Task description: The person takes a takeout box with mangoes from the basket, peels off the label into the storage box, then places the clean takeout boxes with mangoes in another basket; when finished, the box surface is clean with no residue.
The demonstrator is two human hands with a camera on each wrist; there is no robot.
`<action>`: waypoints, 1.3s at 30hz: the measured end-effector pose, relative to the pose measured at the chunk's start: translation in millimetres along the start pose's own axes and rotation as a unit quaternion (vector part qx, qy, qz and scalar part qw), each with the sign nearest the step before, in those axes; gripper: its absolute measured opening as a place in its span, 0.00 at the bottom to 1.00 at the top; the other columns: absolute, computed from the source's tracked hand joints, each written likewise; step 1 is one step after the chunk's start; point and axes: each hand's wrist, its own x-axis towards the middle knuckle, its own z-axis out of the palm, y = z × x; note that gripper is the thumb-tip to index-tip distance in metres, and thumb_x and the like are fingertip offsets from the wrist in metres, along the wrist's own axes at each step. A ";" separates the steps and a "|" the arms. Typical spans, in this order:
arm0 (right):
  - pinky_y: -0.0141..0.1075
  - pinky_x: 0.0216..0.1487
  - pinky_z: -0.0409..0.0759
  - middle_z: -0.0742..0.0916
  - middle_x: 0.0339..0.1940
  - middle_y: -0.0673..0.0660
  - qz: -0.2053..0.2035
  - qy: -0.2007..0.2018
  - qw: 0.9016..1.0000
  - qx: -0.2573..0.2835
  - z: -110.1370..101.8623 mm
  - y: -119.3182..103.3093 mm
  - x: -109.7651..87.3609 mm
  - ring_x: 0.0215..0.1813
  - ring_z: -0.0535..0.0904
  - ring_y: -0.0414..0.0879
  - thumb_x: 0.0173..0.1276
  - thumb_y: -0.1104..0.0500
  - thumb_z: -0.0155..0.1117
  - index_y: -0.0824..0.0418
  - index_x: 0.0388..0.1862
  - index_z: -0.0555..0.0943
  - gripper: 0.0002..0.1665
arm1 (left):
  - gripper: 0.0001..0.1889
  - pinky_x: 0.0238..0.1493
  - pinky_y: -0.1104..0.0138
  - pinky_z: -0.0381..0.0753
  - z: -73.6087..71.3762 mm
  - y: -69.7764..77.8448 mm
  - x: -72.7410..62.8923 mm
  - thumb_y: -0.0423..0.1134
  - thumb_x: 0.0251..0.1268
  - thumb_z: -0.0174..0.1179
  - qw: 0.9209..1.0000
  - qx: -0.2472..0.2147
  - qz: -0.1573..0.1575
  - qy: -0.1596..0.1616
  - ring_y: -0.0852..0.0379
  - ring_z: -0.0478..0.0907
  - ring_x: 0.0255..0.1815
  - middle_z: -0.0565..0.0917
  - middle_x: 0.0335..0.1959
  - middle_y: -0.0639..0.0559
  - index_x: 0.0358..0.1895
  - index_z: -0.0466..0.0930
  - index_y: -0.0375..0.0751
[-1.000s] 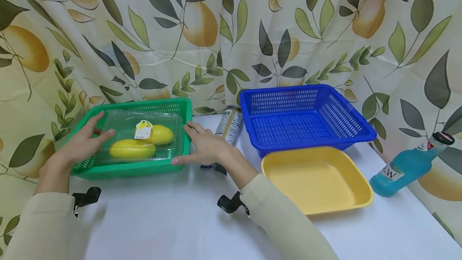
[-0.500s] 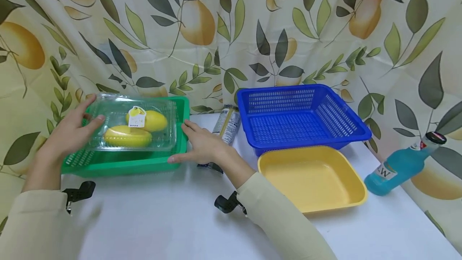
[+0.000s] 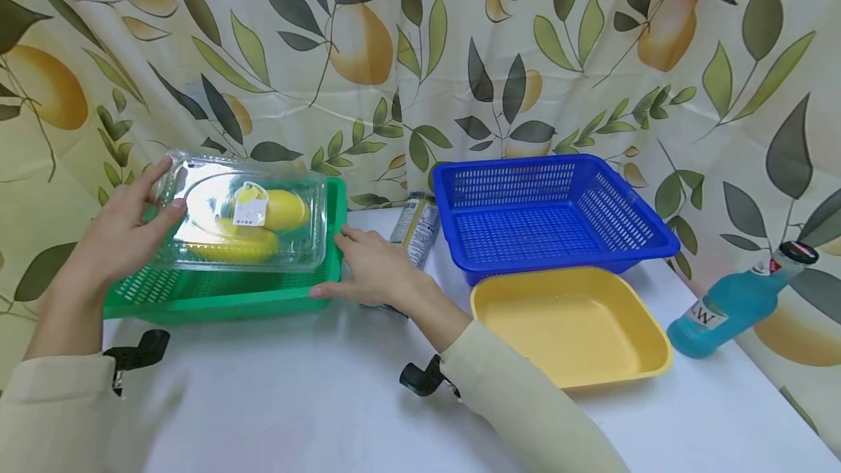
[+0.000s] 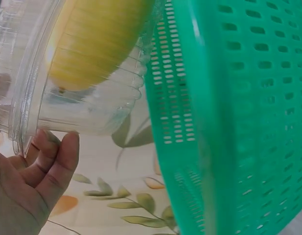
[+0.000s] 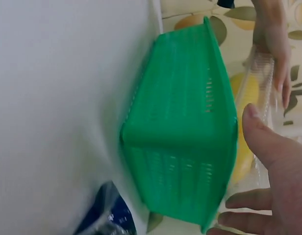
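Note:
My left hand (image 3: 125,232) grips the left end of a clear plastic clamshell box (image 3: 312,236), thumb and fingers on its rim. Inside lie two yellow fruits, likely mangoes (image 3: 287,210), and the lid bears a white price label (image 3: 250,212). That box is raised and tilted over a green slotted basket (image 3: 217,310); the left wrist view has its side apart from the basket wall (image 4: 259,122). At the basket's right end is my right hand (image 3: 381,268), fingers extended at the rim; whether they press on it is unclear. The right wrist view catches its spread fingers (image 5: 249,199).
A grey and gold packet (image 3: 418,228) lies behind my right hand. Right of it stand a blue slotted basket (image 3: 512,232) and a yellow tray (image 3: 571,334). A bottle of blue drink (image 3: 736,305) stands far right, near the table edge. A patterned curtain (image 3: 460,20) hangs behind.
My left hand has raised the clear box out of the green basket and tilted it, its left end shifting left and up. The right hand stays at the basket's right end.

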 end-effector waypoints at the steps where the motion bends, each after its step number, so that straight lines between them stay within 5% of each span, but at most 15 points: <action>1: 0.59 0.66 0.77 0.68 0.81 0.53 0.000 0.001 1.000 0.001 -1.7 1.1 -2.2 0.76 0.69 0.54 0.60 0.19 0.61 0.52 0.81 0.65 0.60 | 0.36 0.35 0.49 0.66 -0.3 2.0 -0.6 0.48 0.82 0.47 1.000 0.001 0.004 0.004 0.33 0.61 0.52 0.65 0.58 0.26 0.85 0.40 0.58; 15: 0.57 0.76 0.66 0.65 0.83 0.57 0.015 0.000 1.000 -0.016 -28.4 21.9 -30.4 0.81 0.62 0.58 0.63 0.21 0.60 0.57 0.83 0.60 0.61 | 0.36 0.27 0.61 0.61 -9.6 24.9 -15.6 0.47 0.81 0.51 0.998 0.015 0.043 0.044 0.50 0.63 0.32 0.68 0.58 0.34 0.83 0.45 0.71; 21: 0.59 0.72 0.70 0.64 0.83 0.57 0.018 0.029 0.999 -0.022 -38.6 32.4 -44.3 0.81 0.62 0.56 0.60 0.19 0.61 0.56 0.85 0.52 0.67 | 0.35 0.27 0.62 0.60 -5.6 37.4 -19.9 0.45 0.80 0.53 0.996 -0.007 0.070 0.059 0.54 0.62 0.28 0.69 0.55 0.40 0.82 0.48 0.73; 28: 0.60 0.74 0.67 0.57 0.85 0.58 -0.006 0.047 0.999 0.024 -46.8 42.2 -61.0 0.84 0.56 0.56 0.58 0.18 0.61 0.54 0.86 0.38 0.74 | 0.35 0.27 0.66 0.62 -2.4 49.8 -28.4 0.42 0.80 0.53 0.994 -0.031 0.083 0.062 0.55 0.63 0.25 0.69 0.54 0.44 0.82 0.51 0.72; 34: 0.62 0.73 0.66 0.45 0.87 0.52 -0.028 0.060 0.993 0.093 -43.6 50.2 -75.0 0.85 0.47 0.55 0.58 0.19 0.63 0.42 0.82 0.22 0.77 | 0.36 0.26 0.67 0.63 -0.2 62.6 -37.2 0.37 0.80 0.52 0.991 -0.053 0.108 0.052 0.57 0.67 0.22 0.68 0.53 0.48 0.83 0.51 0.66; 39: 0.62 0.67 0.75 0.48 0.87 0.53 -0.063 0.083 0.987 0.125 -39.7 56.3 -86.1 0.82 0.60 0.56 0.58 0.23 0.68 0.37 0.83 0.23 0.76 | 0.36 0.26 0.68 0.65 3.5 78.3 -46.6 0.37 0.80 0.52 0.990 -0.064 0.116 0.042 0.58 0.69 0.23 0.68 0.55 0.47 0.83 0.51 0.67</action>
